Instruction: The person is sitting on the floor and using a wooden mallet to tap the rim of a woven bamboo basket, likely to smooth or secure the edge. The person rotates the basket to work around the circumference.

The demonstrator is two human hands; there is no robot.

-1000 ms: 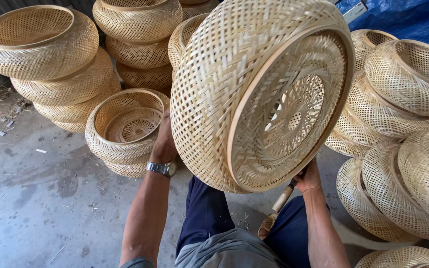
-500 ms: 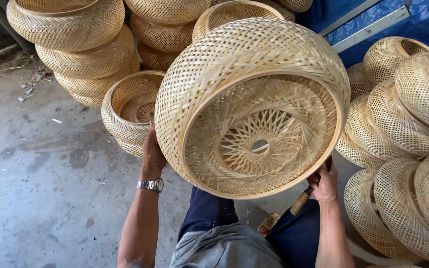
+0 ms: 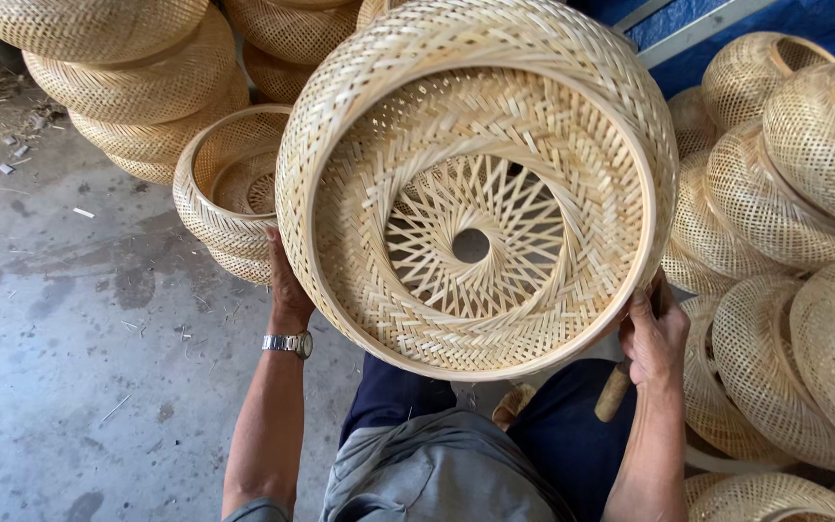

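In the head view, a round woven bamboo basket (image 3: 475, 184) was held up above the person's lap, its open side facing the camera. The left hand (image 3: 287, 285) gripped its left rim, and the right hand (image 3: 651, 338) clasped its lower right rim along with a wooden handle (image 3: 614, 391). Stacked baskets (image 3: 794, 242) lay right of it.

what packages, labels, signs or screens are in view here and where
None in view: only the round woven bamboo basket held up in both hands, piles of similar tan baskets on both sides, and blue tarp at the top right.
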